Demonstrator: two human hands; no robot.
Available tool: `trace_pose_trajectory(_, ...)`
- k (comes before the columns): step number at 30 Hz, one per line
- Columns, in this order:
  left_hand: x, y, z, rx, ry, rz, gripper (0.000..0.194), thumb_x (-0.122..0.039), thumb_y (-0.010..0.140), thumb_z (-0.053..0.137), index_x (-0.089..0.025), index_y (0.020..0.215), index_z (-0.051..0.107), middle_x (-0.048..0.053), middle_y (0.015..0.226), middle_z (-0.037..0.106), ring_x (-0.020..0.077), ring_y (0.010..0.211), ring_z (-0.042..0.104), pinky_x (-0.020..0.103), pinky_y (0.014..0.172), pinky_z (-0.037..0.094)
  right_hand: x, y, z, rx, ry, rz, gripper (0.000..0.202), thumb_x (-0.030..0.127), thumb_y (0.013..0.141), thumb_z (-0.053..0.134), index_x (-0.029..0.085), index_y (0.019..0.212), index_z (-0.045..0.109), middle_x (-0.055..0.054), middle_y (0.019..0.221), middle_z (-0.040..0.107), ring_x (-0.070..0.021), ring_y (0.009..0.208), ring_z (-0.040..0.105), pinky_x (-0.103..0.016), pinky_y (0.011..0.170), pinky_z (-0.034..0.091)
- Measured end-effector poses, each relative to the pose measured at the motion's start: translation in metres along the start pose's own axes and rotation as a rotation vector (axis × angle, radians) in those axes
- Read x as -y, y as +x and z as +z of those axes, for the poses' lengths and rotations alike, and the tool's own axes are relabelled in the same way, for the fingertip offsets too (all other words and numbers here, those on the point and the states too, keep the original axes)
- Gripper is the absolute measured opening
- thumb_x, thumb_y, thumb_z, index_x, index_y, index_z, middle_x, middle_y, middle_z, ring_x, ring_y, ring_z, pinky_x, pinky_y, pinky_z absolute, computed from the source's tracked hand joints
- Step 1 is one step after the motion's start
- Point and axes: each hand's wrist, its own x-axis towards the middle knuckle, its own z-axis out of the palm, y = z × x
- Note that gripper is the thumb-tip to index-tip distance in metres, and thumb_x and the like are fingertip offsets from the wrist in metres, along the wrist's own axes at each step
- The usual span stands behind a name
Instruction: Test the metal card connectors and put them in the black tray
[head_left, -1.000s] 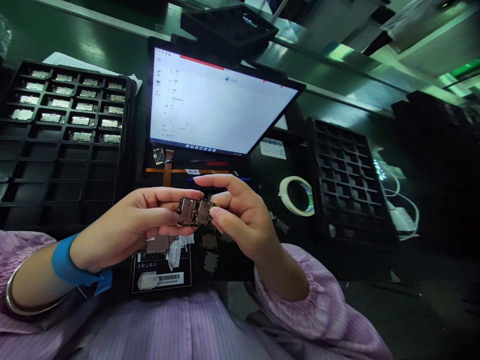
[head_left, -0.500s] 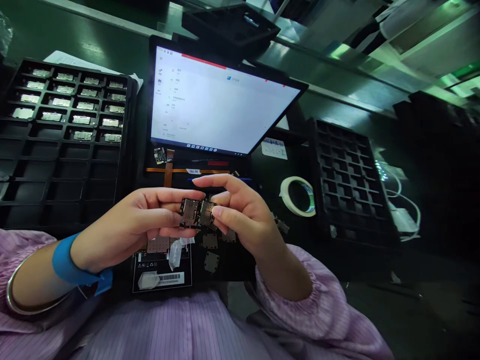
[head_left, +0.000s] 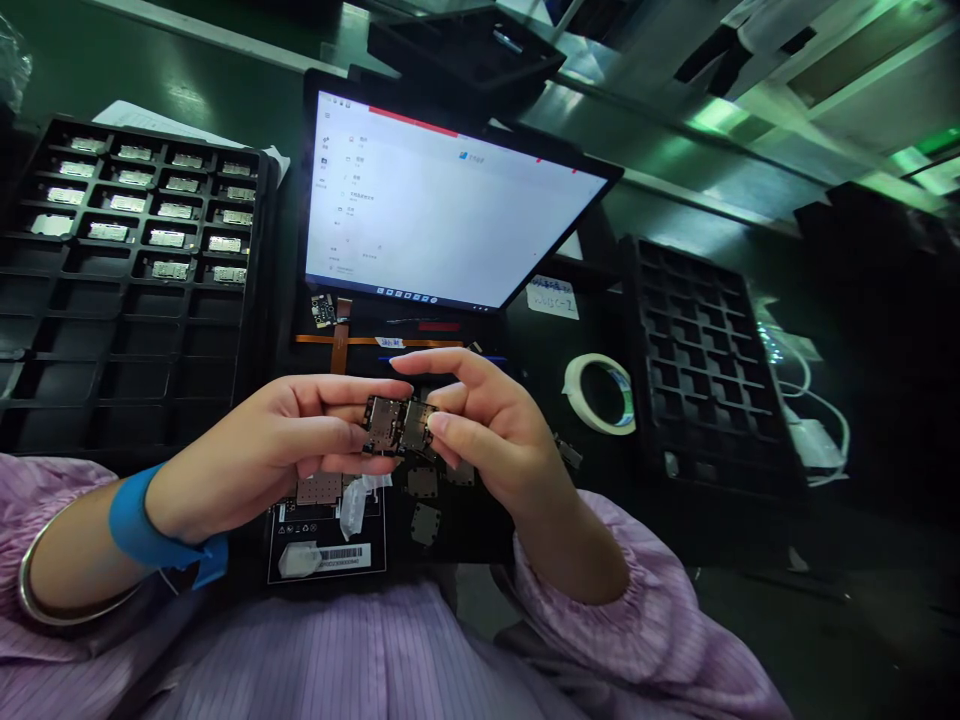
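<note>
Between my two hands is a small circuit board (head_left: 384, 424) with metal shield plates, raised above the bench. My left hand (head_left: 300, 430) grips its left edge, thumb in front and fingers behind. At its right end my right hand (head_left: 491, 430) pinches the board between thumb and fingers, the index finger stretched out above. Whether this is one board or two side by side, I cannot tell. Below lies a larger board assembly (head_left: 319, 490) with a barcode label and strips of clear tape. Several small metal plates (head_left: 425, 523) lie to its right.
A lit screen (head_left: 450, 200) stands behind my hands, with an orange flex cable (head_left: 341, 340) before it. On the left, a black tray (head_left: 127, 310) holds several boards. A tape roll (head_left: 598, 394) and another black tray (head_left: 712, 370) are on the right. A person stands far off.
The view has shifted slightly, so everything sits a little further right. Both hands keep the same hold on the circuit board. The distant person's legs have changed position.
</note>
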Motion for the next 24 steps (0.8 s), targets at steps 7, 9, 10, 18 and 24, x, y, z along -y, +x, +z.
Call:
trace_pose_trajectory(7, -0.0003, 0.0002, -0.0001, 0.022, -0.006, 0.010, 0.037, -0.002, 0.081, 0.061, -0.019, 0.112, 0.074, 0.006, 0.101, 0.077, 0.0154, 0.090, 0.072, 0.024, 0.083, 0.059, 0.0015, -0.0004, 0.0021, -0.052, -0.081, -0.006, 0.037, 0.015, 0.083, 0.049, 0.017, 0.118, 0.058, 0.010, 0.050, 0.042, -0.0074, 0.041, 0.034, -0.022, 0.041, 0.026)
trace_pose_trajectory(9, -0.0001, 0.0001, -0.0008, 0.020, -0.003, 0.010, 0.036, -0.002, 0.082, 0.061, -0.019, 0.112, 0.074, 0.006, 0.101, 0.077, 0.0159, 0.092, 0.072, 0.025, 0.085, 0.059, 0.0017, -0.0009, 0.0022, -0.066, -0.119, -0.022, 0.036, 0.015, 0.083, 0.049, 0.017, 0.117, 0.059, 0.010, 0.050, 0.041, -0.0073, 0.041, 0.034, -0.022, 0.041, 0.026)
trace_pose_trajectory(10, 0.0002, 0.0002, -0.0014, 0.020, 0.000, 0.009, 0.036, -0.003, 0.082, 0.062, -0.019, 0.112, 0.074, 0.006, 0.102, 0.077, 0.0164, 0.093, 0.072, 0.026, 0.087, 0.059, 0.0018, -0.0011, 0.0023, -0.071, -0.132, -0.027, 0.036, 0.015, 0.083, 0.049, 0.017, 0.117, 0.059, 0.010, 0.050, 0.041, -0.0074, 0.042, 0.034, -0.022, 0.042, 0.026)
trace_pose_trajectory(18, 0.0007, 0.0030, -0.0023, -0.071, 0.087, 0.034, 0.029, -0.012, 0.081, 0.072, -0.018, 0.109, 0.075, 0.007, 0.099, 0.077, 0.0177, 0.091, 0.072, 0.029, 0.086, 0.059, -0.0004, -0.0004, 0.0055, -0.069, -0.163, -0.044, 0.035, 0.015, 0.083, 0.050, 0.017, 0.117, 0.059, 0.011, 0.051, 0.041, -0.0076, 0.043, 0.037, -0.022, 0.044, 0.030)
trace_pose_trajectory(24, 0.0001, 0.0044, -0.0076, -0.170, 0.284, 0.146, 0.028, -0.021, 0.075, 0.081, -0.019, 0.103, 0.077, 0.006, 0.091, 0.078, 0.0169, 0.082, 0.072, 0.028, 0.078, 0.060, -0.0055, 0.0019, 0.0096, -0.039, -0.208, -0.098, 0.035, 0.016, 0.085, 0.050, 0.018, 0.120, 0.057, 0.008, 0.055, 0.053, -0.0093, 0.049, 0.047, -0.024, 0.052, 0.040)
